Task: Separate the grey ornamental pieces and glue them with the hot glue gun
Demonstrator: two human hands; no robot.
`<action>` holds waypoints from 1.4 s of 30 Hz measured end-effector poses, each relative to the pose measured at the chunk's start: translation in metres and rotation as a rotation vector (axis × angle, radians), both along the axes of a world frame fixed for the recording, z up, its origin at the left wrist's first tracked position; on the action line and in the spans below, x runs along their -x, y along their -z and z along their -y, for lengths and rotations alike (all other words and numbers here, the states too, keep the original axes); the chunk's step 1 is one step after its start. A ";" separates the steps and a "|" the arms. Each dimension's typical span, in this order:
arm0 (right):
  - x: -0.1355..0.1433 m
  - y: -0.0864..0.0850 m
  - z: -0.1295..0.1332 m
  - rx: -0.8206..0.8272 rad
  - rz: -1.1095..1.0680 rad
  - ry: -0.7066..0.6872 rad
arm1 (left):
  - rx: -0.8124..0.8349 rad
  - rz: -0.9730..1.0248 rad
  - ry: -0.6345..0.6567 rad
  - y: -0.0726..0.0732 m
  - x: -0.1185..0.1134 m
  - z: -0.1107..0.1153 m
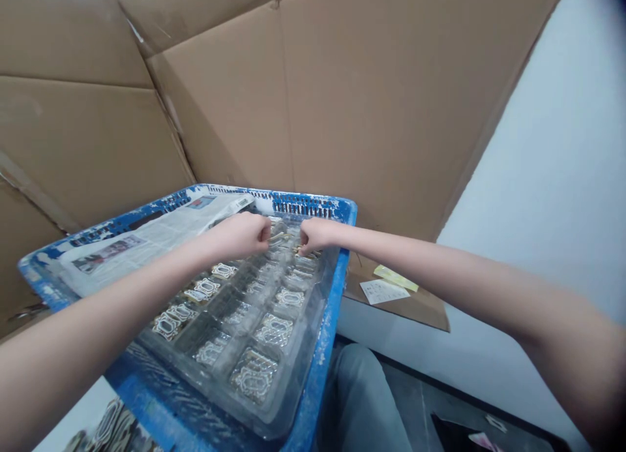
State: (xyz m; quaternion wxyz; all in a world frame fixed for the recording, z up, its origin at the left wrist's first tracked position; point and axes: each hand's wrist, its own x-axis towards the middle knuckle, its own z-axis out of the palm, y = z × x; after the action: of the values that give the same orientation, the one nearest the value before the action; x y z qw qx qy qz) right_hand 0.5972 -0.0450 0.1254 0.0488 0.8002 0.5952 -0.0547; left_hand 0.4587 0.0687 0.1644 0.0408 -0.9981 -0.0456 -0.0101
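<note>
The left hand (pixel 252 233), seen from the middle of the clear tray (pixel 309 334), was at 12 o'clock, its fingers curled well inward; whether it had hold of anything cannot be told. The right hand (pixel 313 235) was between 1 and 2 o'clock, just beside the left but apart from it, thumb and fingers drawn in and pointing down over the far compartments; its grasp was hidden too.

The tray sat in a blue basket (pixel 327 328) with worn, white-flecked sides. Its compartments held ornate pieces (pixel 254 379) with pale, frame-like outlines, the nearest ones at 6 o'clock. A newspaper (pixel 156 240) lay at 10 o'clock, within the basket, partly behind the left forearm. Tall cardboard (pixel 362 100) rose behind at 12 to 1 o'clock. At 3 o'clock, outside the basket, a white card (pixel 384 293) lay beside yellow paper (pixel 398 278). The person's leg (pixel 366 400) showed at 4 o'clock.
</note>
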 end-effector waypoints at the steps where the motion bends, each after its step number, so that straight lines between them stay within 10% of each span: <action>1: 0.002 -0.001 0.001 0.000 0.006 0.010 | -0.001 0.005 -0.005 0.000 0.001 -0.001; 42: 0.019 0.000 -0.007 0.184 0.020 0.036 | -0.135 0.144 -0.080 -0.002 0.052 -0.020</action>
State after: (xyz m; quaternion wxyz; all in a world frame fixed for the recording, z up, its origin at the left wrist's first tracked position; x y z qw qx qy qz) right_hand 0.5778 -0.0381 0.1256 0.1268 0.8034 0.5728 -0.1021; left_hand 0.4072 0.0884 0.1665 0.1052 -0.9871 -0.0876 -0.0834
